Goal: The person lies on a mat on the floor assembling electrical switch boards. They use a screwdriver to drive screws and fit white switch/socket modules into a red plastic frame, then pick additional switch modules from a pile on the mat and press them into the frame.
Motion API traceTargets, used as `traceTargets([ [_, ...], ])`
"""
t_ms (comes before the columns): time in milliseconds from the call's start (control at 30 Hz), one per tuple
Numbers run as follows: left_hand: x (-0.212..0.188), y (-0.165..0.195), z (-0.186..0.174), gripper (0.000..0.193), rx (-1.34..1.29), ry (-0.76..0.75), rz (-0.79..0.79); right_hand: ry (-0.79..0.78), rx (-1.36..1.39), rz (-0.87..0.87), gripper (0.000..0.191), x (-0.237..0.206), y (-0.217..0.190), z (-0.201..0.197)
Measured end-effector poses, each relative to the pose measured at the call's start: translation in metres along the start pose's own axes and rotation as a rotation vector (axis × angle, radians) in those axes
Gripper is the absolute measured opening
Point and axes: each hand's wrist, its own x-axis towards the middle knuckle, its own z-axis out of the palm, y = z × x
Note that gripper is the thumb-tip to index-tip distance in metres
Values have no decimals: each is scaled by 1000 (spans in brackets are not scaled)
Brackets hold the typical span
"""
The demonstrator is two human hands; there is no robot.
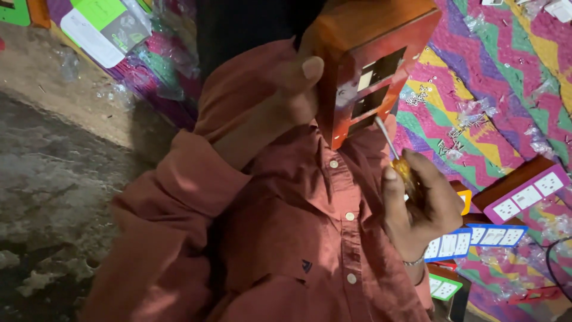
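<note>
My left hand (295, 89) is raised in front of my rust-red shirt and grips the side of an orange-brown wooden box (369, 36), thumb up against its edge. The box's red front plate (372, 83) has rectangular cut-outs and faces right. My right hand (423, 209) is closed around a yellow-handled screwdriver (388, 140). The metal shaft slants up to the lower edge of the red plate, and its tip touches or nearly touches that edge. A thin bracelet sits on my right wrist.
A zigzag-patterned mat (488, 77) lies on the right, strewn with small screws (417, 95) and clear plastic wrappers. Purple (527, 197), blue (476, 238) and green (444, 289) switch plates lie near my right hand. Packaging (101, 24) sits at top left beside rough concrete floor (53, 179).
</note>
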Motion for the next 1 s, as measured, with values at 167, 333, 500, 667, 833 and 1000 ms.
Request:
traceTargets([
  [167,-3,-3,2,83,-34,-11,-8,-50,-71,-129,26,7,-4,0],
  [333,1,-7,4,85,-65,-39,-13,-54,-67,-207,33,13,-5,4],
  [500,1,-5,5,87,-10,-44,-26,-77,-70,-303,37,19,-3,5],
  [667,4,-4,8,84,73,-21,23,-56,-86,-298,40,19,-5,7],
  [833,4,1,13,79,147,-35,78,-49,-104,-326,38,18,-9,7],
  [1000,1,4,19,75,218,-8,87,9,-130,-345,40,19,-12,9],
])
